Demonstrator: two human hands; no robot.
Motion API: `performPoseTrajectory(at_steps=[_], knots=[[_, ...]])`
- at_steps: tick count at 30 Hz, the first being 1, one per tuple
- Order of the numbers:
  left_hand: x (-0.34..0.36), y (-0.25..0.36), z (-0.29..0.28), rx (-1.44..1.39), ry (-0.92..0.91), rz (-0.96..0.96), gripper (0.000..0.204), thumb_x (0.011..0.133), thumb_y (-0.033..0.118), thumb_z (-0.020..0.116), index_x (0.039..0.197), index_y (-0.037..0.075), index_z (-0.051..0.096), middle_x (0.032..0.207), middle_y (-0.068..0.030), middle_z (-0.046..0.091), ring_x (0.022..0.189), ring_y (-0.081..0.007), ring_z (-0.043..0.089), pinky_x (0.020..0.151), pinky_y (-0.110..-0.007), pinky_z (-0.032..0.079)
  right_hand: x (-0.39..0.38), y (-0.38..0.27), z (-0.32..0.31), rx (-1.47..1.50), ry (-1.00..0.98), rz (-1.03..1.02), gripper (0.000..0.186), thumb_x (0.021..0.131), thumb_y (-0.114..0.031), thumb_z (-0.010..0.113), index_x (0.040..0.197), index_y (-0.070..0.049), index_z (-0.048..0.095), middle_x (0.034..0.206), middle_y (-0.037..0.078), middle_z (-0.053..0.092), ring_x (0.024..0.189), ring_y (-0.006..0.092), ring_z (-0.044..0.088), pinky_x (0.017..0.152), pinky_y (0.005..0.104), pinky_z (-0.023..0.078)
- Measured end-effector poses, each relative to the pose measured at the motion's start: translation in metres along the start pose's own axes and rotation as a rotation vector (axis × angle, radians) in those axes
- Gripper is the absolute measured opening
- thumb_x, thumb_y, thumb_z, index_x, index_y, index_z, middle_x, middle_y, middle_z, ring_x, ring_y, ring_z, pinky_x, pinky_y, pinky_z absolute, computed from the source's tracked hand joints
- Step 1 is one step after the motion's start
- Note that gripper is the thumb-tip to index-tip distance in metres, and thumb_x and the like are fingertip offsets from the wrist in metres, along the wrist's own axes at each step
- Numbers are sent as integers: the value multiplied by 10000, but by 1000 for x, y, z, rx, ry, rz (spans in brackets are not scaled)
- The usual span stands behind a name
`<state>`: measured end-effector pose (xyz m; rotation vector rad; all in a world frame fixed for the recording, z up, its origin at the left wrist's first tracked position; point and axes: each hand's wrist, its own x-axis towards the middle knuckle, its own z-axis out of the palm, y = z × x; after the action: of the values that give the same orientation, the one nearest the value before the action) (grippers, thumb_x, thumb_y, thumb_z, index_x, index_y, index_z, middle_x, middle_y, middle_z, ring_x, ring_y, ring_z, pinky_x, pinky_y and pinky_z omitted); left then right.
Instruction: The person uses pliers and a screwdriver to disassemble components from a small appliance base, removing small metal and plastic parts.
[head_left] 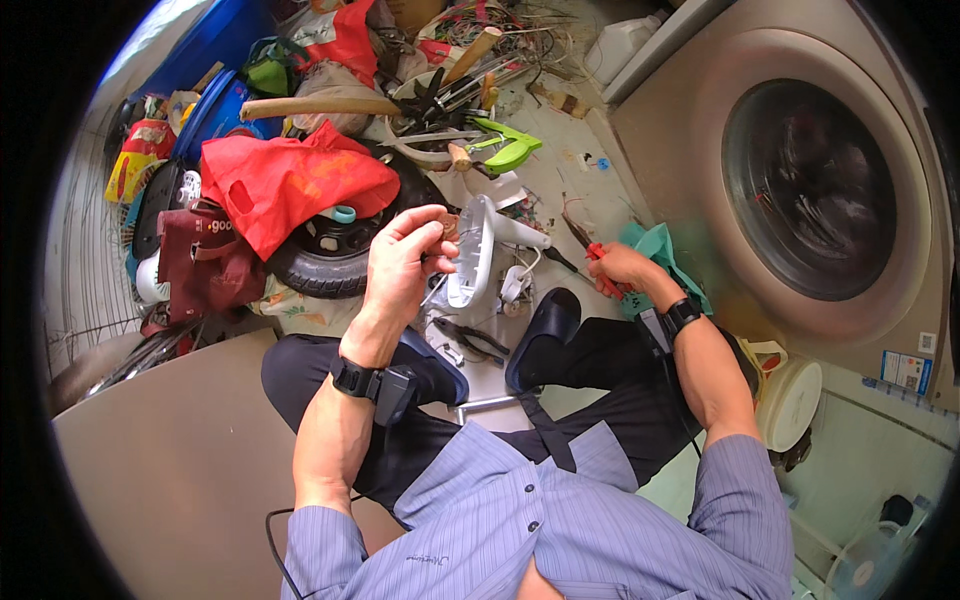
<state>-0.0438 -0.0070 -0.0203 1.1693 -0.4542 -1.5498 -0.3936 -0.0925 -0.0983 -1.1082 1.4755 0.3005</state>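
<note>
My left hand [405, 250] is closed in a pinch, with a small copper-brown piece [450, 228] at its fingertips. Right beside those fingers is a white plastic housing [473, 255], hollow and open on the side toward the hand, with a thick white handle [520, 234] running to the right. Whether the hand also supports this housing, I cannot tell. My right hand [622, 268] grips red-handled pliers [597, 254], their dark jaws angled up and left, apart from the housing. On the floor between my feet lie black pliers [470, 338] and a small white plastic part [516, 284].
A red bag [300, 185] drapes over a black tyre [325, 270] on the left. Farther back stands a tub of hand tools [430, 110] with a green-handled tool [508, 148]. A washing machine [680, 130] fills the right side, with a teal cloth [655, 250] near its base.
</note>
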Motion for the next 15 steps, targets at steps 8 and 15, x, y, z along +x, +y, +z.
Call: performPoseTrajectory(at_steps=[8,15], knots=[[1,-6,4,-19,-69,-43,177,967,74,599,1117,-7,645,947,-119,697,728,-149,678,574,-256,573,40,39,-37,52,253,141,169,908,-60,542,879,103,575,715,197,649,526,307,627,427,419,494],[2,-10,15,-24,-77,-51,207,968,66,588,1155,-7,638,946,-113,692,727,-147,672,575,-253,571,49,62,-49,-136,394,48,193,826,-58,533,796,68,676,720,262,683,655,366,710,557,458,559]])
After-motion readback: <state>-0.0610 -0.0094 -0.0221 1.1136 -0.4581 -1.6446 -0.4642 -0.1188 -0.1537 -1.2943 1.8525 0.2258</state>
